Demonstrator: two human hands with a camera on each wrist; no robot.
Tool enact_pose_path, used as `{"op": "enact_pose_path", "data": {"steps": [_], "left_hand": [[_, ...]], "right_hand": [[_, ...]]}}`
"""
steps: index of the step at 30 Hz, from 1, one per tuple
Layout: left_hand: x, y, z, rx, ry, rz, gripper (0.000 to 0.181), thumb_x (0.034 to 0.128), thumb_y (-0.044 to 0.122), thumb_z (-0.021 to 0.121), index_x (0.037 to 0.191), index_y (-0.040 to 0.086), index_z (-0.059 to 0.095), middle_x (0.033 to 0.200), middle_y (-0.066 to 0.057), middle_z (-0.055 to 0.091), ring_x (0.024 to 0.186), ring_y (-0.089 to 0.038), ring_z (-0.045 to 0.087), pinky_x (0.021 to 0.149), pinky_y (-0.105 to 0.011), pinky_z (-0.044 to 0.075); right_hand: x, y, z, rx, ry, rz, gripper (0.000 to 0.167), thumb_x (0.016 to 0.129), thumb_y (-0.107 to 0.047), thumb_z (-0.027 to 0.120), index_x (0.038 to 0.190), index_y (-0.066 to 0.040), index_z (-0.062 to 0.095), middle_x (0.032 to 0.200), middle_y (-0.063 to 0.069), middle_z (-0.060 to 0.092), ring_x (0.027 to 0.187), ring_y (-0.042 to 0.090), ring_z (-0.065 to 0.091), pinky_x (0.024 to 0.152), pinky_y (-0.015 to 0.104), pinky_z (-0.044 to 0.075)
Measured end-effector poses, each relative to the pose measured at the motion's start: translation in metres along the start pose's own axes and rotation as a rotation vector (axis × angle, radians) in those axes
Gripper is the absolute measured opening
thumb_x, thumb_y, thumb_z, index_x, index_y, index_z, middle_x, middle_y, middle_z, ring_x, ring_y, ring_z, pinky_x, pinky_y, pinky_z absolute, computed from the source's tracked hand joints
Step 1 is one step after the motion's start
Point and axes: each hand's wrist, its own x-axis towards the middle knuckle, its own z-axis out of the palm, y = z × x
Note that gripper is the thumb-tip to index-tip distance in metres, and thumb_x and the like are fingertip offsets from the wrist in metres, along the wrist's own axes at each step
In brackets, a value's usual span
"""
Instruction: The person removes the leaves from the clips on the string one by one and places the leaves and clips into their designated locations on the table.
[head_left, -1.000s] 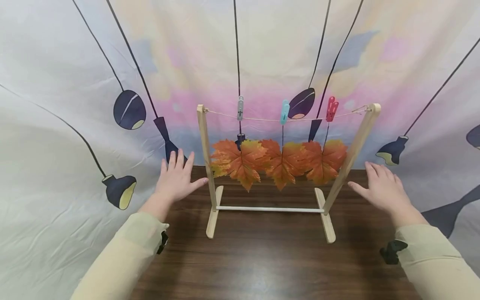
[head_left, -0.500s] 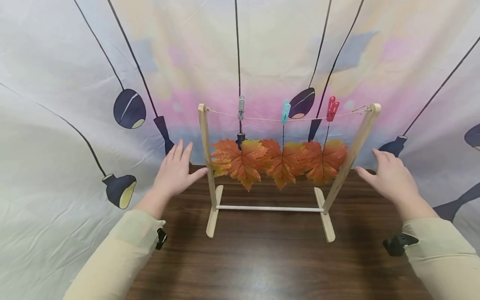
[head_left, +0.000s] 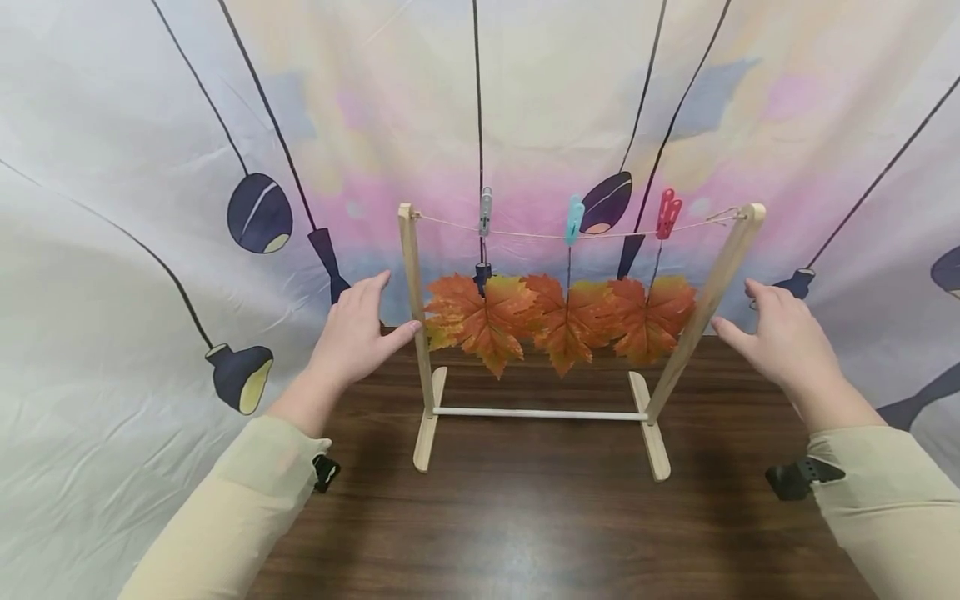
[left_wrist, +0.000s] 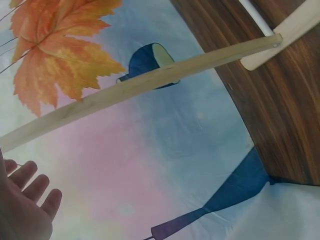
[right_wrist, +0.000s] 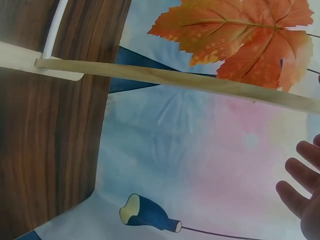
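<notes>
A wooden stand with two posts (head_left: 417, 292) and a white lower bar (head_left: 540, 413) stands upright. Three orange leaves (head_left: 486, 321) hang below its string (head_left: 532, 235), under a grey clothespin (head_left: 486, 212), a light blue one (head_left: 575, 220) and a red one (head_left: 667, 215). My left hand (head_left: 358, 333) is beside the left post, fingers extended and thumb near the wood; whether it touches is unclear. Just outside the right post, my right hand (head_left: 787, 342) is held with relaxed fingers and holds nothing. In the wrist views, the left hand (left_wrist: 27, 205) and right hand (right_wrist: 305, 185) lie beside the posts.
Under the stand is a dark wooden tabletop (head_left: 525, 517). A pale cloth (head_left: 555, 100) printed with hanging lamps rises behind it and runs along the left side. A black strap is at each sleeve cuff.
Both hands have moved slightly up in the head view, and the right one has also shifted a little to the right. The stand and leaves look unchanged.
</notes>
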Motion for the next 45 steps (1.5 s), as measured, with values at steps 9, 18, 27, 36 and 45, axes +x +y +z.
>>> {"op": "enact_pose_path", "data": {"steps": [9,18,27,36,45], "left_hand": [[0.0,0.01,0.001,-0.134,0.06,0.064,0.069,0.0852,0.033,0.066,0.138,-0.001,0.038,0.125,-0.019,0.05,0.117,-0.038,0.04,0.098,-0.052,0.029],[0.002,0.022,0.002,-0.224,0.103,0.1,0.063,0.0853,0.027,0.068,0.135,-0.001,0.041,0.123,-0.016,0.052,0.109,-0.032,0.046,0.089,-0.047,0.038],[0.006,0.03,0.004,-0.36,0.01,0.048,0.06,0.0887,0.024,0.065,0.138,0.003,0.038,0.13,-0.013,0.051,0.107,-0.028,0.052,0.086,-0.043,0.044],[0.012,0.036,0.012,-0.475,-0.012,0.003,0.059,0.0897,0.026,0.064,0.139,0.007,0.038,0.132,-0.01,0.051,0.108,-0.026,0.056,0.084,-0.042,0.047],[0.017,0.043,0.017,-0.512,-0.035,-0.018,0.061,0.0897,0.028,0.064,0.141,0.009,0.037,0.133,-0.007,0.051,0.108,-0.022,0.056,0.09,-0.04,0.044]], "right_hand": [[-0.003,-0.01,-0.003,0.074,0.103,-0.01,0.071,0.09,-0.034,0.058,0.139,0.01,0.03,0.124,0.033,0.045,0.11,0.048,0.041,0.088,0.065,0.029],[-0.002,-0.019,-0.004,0.109,0.138,-0.032,0.067,0.09,-0.03,0.06,0.137,0.01,0.035,0.121,0.032,0.048,0.105,0.047,0.047,0.085,0.064,0.034],[0.0,-0.031,-0.003,0.136,0.128,-0.048,0.064,0.09,-0.029,0.06,0.136,0.009,0.036,0.121,0.03,0.046,0.105,0.045,0.046,0.081,0.063,0.037],[0.004,-0.042,-0.001,0.213,0.112,-0.098,0.064,0.09,-0.029,0.061,0.136,0.007,0.037,0.123,0.026,0.047,0.107,0.042,0.047,0.086,0.06,0.035],[0.007,-0.054,0.002,0.276,0.088,-0.135,0.063,0.088,-0.027,0.063,0.137,0.004,0.038,0.127,0.023,0.048,0.103,0.039,0.051,0.082,0.056,0.041]]}}
